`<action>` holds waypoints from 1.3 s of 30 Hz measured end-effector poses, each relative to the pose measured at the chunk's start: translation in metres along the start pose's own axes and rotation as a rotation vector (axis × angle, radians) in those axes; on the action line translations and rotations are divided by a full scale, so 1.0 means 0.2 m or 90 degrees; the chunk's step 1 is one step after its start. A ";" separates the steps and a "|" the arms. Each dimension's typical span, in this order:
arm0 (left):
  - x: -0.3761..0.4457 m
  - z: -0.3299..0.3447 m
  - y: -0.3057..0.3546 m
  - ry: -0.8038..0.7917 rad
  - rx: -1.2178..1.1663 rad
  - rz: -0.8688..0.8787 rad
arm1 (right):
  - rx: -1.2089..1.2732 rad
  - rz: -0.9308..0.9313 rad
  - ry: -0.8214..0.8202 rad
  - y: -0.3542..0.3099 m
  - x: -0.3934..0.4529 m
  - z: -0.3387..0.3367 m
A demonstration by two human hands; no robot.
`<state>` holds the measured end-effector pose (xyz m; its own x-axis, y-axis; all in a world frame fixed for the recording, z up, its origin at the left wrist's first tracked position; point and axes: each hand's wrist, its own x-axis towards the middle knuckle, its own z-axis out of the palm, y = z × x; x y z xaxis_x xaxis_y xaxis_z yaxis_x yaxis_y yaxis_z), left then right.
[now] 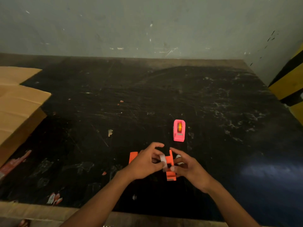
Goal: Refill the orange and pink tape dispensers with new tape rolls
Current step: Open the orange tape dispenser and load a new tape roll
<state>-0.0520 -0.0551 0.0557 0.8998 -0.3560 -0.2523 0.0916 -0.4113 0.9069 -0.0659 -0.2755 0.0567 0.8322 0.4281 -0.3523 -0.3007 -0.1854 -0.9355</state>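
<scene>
The orange dispenser (170, 167) lies low in the centre of the frame on the black table (213, 99), its long axis running toward and away from the viewer, directly beneath both hands. The left hand (146, 163) pinches a pale tape roll (163, 159) just above it; the right hand (188, 166) curls loosely beside the dispenser, what it grips unclear. The pink dispenser (179, 130) stands just beyond, above the hands.

One wide-angle view looks from the person's head, forward and steeply down across the scuffed black surface (164, 95) toward the grey-green wall (147, 22) at its far edge. It sits close above the surface's near edge, both forearms entering from below.
</scene>
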 end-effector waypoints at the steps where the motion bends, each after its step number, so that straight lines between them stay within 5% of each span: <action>1: -0.01 -0.01 0.00 0.014 -0.042 -0.012 | -0.005 -0.002 -0.005 -0.01 0.00 0.00; 10: 0.00 0.02 -0.01 0.034 -0.258 -0.071 | 0.018 -0.034 -0.022 -0.02 0.00 0.04; 17: 0.01 0.05 -0.01 0.049 -0.286 -0.110 | 0.031 -0.018 -0.010 -0.01 -0.01 0.03; 21: -0.01 0.04 0.01 0.084 -0.175 -0.096 | 0.084 0.009 -0.014 0.01 -0.01 0.02; 25: -0.05 -0.06 -0.07 0.218 0.155 -0.047 | 0.145 0.033 0.007 0.02 -0.01 0.01; 28: -0.08 -0.14 -0.17 0.192 0.318 -0.165 | 0.160 0.045 0.019 0.03 -0.01 0.00; 32: -0.08 -0.19 -0.24 0.107 0.325 -0.291 | 0.174 0.060 0.014 0.04 0.01 0.01; 39: -0.07 -0.21 -0.22 0.147 0.257 -0.270 | 0.189 0.067 0.009 0.02 0.01 0.02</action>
<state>-0.0515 0.0024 0.0340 0.8935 0.0794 -0.4419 0.3329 -0.7776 0.5334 -0.0671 -0.2710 0.0511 0.7956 0.4070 -0.4487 -0.5060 0.0392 -0.8616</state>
